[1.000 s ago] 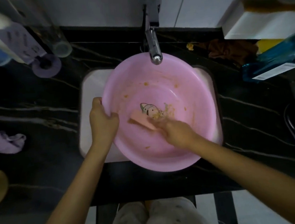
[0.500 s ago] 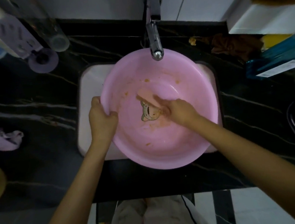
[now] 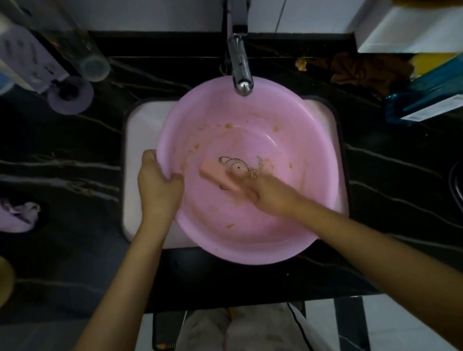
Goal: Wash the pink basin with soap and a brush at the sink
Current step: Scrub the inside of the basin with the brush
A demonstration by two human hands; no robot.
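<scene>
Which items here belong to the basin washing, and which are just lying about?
In use: pink basin, left hand gripping its rim, right hand on a blurred pink-orange block, sink, tap.
Lying about: purple cloth, brown rag, blue bottle, purple holder.

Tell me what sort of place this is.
Probably a home bathroom or washroom vanity: a chrome faucet over a white sink set in a black marbled counter, a pink basin in it, and a blue bottle alongside.
</scene>
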